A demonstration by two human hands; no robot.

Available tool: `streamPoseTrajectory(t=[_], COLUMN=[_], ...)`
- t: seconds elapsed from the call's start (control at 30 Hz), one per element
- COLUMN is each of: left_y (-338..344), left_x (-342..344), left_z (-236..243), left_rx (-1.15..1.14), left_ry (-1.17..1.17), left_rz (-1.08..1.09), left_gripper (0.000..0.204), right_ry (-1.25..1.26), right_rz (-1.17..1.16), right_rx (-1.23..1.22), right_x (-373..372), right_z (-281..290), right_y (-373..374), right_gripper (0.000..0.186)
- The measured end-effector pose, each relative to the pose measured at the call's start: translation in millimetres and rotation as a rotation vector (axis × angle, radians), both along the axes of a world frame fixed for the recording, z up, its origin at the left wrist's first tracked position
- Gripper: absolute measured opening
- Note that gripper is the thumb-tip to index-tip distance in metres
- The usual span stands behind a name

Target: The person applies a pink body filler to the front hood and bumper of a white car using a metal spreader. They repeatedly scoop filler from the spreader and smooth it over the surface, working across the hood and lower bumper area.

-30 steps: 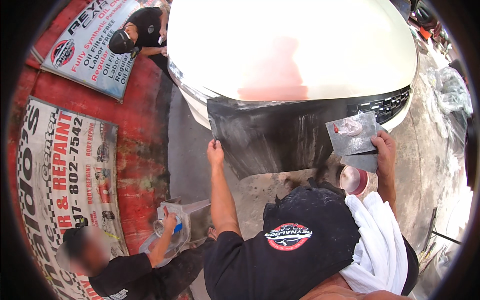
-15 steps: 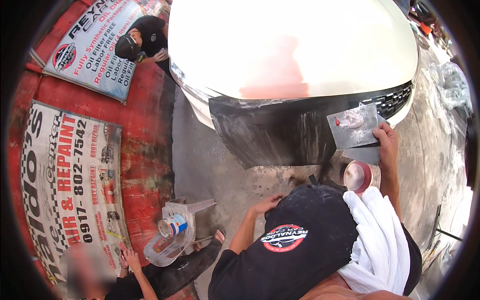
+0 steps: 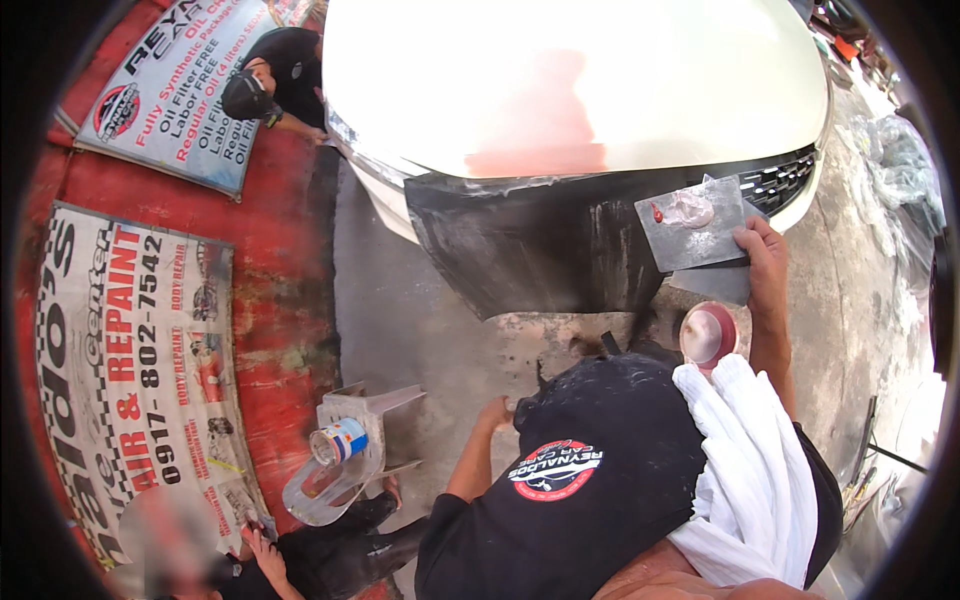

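Note:
My right hand [image 3: 766,255] grips a flat grey plate [image 3: 665,235] by its edge. A smear of pale pink putty [image 3: 690,209] with a small red dab lies on the plate. A second grey plate [image 3: 715,283] shows beneath it, in the same hand. Down by my black shirt [image 3: 600,440], my left hand [image 3: 492,412] hangs at the left side; its fingers are mostly hidden. Ahead stands a white car [image 3: 420,90] with a pinkish patch on its hood. Its dark front panel [image 3: 540,250] carries whitish streaks, and the plates overlap that panel's right part.
A round red-rimmed container [image 3: 708,334] with pale insides is below my right hand. At left, a blue-and-white can [image 3: 340,441] rests on a pale stool [image 3: 385,400]. One person [image 3: 290,75] is beside the car; another [image 3: 265,560] is low left. Banners [image 3: 150,370] cover the red wall.
My left hand has shifted left and its fingers show less. The view has moved slightly, so the car and plates sit higher and further left. The person low left has shifted posture.

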State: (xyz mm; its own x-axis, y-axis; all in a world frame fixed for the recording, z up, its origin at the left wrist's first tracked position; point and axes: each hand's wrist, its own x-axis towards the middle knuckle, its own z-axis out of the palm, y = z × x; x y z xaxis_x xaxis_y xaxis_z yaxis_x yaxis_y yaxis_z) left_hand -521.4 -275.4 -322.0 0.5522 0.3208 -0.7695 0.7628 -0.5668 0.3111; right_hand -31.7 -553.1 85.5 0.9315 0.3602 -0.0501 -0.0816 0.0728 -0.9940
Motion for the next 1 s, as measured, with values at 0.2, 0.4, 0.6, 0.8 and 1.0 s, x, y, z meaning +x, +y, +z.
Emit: streamPoseTrajectory(t=[0.2, 0.4, 0.6, 0.8, 1.0], left_y=[9.3, -48.5, -56.7, -28.9, 5.8], left_x=[124.5, 213.2, 220.3, 190.7, 165.4], left_z=[124.6, 326.7, 314.8, 277.3, 222.3], left_rx=[-0.333, -0.785, -0.987, -0.689, 0.096], left_ry=[-0.403, -0.895, -0.831, -0.546, -0.358], left_rz=[0.592, 0.005, -0.349, -0.161, -0.073], left_gripper=[0.072, 0.059, 0.054, 0.051, 0.052], right_ry=[-0.014, -0.067, -0.077, -0.098, -0.122], right_rz=[-0.036, 0.005, 0.039, 0.040, 0.068], right_rx=[-0.039, -0.115, -0.066, -0.049, -0.071], right_x=[-3.3, -1.2, 3.6, 1.9, 1.6], right_z=[-6.7, -8.9, -8.1, 2.2, 5.7], right_y=[-4.4, -7.7, -1.8, 10.2, 14.1], right_gripper=[0.011, 0.016, 0.014, 0.010, 0.009])
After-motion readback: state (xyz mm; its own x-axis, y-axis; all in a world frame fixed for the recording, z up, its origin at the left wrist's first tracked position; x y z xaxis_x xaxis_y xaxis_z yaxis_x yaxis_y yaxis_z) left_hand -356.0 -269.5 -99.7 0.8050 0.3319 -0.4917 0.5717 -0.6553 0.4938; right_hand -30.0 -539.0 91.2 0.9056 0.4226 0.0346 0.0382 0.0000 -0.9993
